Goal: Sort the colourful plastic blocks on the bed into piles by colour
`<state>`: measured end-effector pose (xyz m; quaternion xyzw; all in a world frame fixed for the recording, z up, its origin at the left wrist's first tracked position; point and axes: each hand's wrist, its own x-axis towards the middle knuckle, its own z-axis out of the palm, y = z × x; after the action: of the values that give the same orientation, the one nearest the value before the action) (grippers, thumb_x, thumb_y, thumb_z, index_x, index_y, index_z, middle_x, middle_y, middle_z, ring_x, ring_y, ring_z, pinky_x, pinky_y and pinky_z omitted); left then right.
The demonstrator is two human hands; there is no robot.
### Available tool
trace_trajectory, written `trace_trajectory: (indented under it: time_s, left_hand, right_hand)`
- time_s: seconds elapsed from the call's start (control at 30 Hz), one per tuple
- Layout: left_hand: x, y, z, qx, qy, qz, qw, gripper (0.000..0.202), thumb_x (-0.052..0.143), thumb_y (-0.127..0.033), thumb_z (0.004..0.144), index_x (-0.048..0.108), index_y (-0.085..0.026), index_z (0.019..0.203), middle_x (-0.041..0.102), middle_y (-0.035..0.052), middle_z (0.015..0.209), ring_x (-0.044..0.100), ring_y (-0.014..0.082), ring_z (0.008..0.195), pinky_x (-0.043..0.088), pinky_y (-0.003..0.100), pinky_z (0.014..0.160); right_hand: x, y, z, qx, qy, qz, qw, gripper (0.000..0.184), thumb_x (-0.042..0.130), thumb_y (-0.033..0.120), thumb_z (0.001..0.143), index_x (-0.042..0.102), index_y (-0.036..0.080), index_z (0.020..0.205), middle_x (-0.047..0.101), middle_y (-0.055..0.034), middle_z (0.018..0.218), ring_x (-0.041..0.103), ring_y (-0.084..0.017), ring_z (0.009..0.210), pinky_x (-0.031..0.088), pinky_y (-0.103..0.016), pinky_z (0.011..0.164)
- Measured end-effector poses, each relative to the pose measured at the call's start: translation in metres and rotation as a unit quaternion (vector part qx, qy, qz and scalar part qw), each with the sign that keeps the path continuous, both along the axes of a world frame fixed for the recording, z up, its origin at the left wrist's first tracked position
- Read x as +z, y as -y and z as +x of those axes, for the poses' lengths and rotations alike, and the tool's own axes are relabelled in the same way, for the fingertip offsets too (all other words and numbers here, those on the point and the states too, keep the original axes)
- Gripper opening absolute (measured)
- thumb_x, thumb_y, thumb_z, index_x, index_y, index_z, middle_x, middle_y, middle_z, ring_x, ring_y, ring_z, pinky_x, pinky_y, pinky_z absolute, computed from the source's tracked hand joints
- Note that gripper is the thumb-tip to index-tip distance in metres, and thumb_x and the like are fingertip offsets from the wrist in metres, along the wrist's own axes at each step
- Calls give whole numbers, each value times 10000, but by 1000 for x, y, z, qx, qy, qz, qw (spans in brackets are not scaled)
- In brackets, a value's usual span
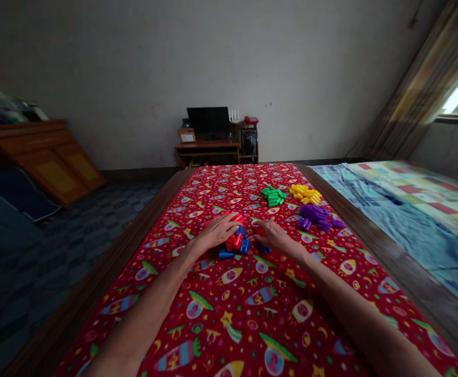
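Observation:
Both my arms reach forward over a table covered with a red patterned cloth (229, 314). My left hand (217, 230) lies on the left side of a small heap of red and blue plastic pieces (237, 242), its fingers curled over a red piece. My right hand (274, 236) rests on the heap's right side, fingers bent over the pieces; what they grip is hidden. Farther back lie sorted heaps: green pieces (274, 196), yellow pieces (305, 193) and purple pieces (318, 215).
The table's wooden edge (374, 235) runs along the right, beside a bed with a blue and patchwork cover (410, 209). A small desk with a dark monitor (208, 123) stands at the far wall. A wooden cabinet (44, 157) is at the left.

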<state>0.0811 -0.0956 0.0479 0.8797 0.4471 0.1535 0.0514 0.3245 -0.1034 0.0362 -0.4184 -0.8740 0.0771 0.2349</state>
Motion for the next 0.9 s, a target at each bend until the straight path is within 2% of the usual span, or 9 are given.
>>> trace_trajectory:
  time_s: [0.07, 0.17, 0.3, 0.4, 0.5, 0.6, 0.73, 0.83, 0.9]
  left_hand:
    - [-2, 0, -5, -5, 17, 9, 1000, 400, 367, -390, 982, 667, -230, 1193, 477, 63, 1479, 434, 238, 1360, 362, 407, 1132]
    - [-4, 5, -14, -8, 54, 26, 998, 366, 406, -385, 964, 698, -222, 1114, 516, 65, 1444, 475, 237, 1326, 385, 412, 1121]
    - [-3, 22, -20, 13, 101, 43, 994, 349, 424, -382, 944, 711, -195, 1011, 610, 97, 1329, 551, 241, 1242, 435, 426, 1077]
    - [-3, 33, -19, 49, 143, 45, 987, 336, 430, -387, 923, 705, -201, 974, 677, 99, 1205, 608, 239, 1150, 470, 422, 1035]
    - [-2, 39, -16, 75, 195, 49, 977, 361, 412, -417, 921, 701, -204, 957, 715, 92, 1094, 643, 229, 1069, 487, 400, 1003]
    - [-2, 42, -13, 90, 227, 54, 968, 381, 400, -442, 928, 700, -208, 933, 733, 81, 1028, 654, 222, 1033, 485, 382, 993]
    - [-2, 43, -12, 105, 232, 68, 965, 384, 400, -456, 935, 692, -214, 877, 742, 68, 977, 664, 216, 980, 484, 365, 976]
    - [0, 45, -9, 101, 223, 88, 966, 397, 391, -470, 946, 684, -212, 876, 743, 65, 943, 668, 219, 950, 465, 388, 1000]
    - [4, 49, -1, 94, 211, 111, 966, 403, 371, -461, 963, 682, -205, 954, 734, 72, 1008, 653, 226, 1009, 420, 418, 1053]
  right_hand:
    - [-1, 1, 4, -7, 37, 23, 999, 173, 600, 282, 879, 654, 147, 972, 680, -129, 936, 618, -212, 864, 500, -336, 805]
    - [-4, 4, 3, 20, 36, 56, 998, 135, 576, 280, 899, 646, 165, 887, 673, -116, 891, 599, -189, 804, 493, -323, 787]
    - [-3, 1, 3, 4, -31, 45, 999, 133, 582, 229, 871, 665, 171, 956, 687, -95, 865, 603, -185, 805, 482, -298, 762]
    - [3, -9, 6, -41, -81, -6, 996, 254, 562, 211, 848, 678, 137, 1062, 704, -85, 840, 628, -188, 788, 470, -282, 724]
    - [7, -18, 9, -86, -136, -52, 986, 296, 541, 220, 837, 690, 138, 1080, 721, -80, 852, 645, -197, 794, 471, -290, 735]
    - [7, -22, 10, -101, -199, -94, 970, 283, 531, 257, 833, 707, 178, 1041, 728, -60, 857, 645, -203, 819, 483, -305, 758]
    - [2, -18, 7, -62, -288, -159, 943, 275, 511, 329, 829, 711, 180, 945, 710, -46, 817, 635, -199, 795, 491, -304, 724]
    - [2, -11, 1, -38, -360, -203, 910, 295, 533, 424, 805, 673, 171, 861, 673, -41, 767, 607, -186, 731, 480, -284, 655]
    - [5, -5, -5, -26, -409, -234, 882, 332, 555, 497, 781, 629, 175, 820, 612, -14, 684, 561, -160, 643, 454, -263, 592]
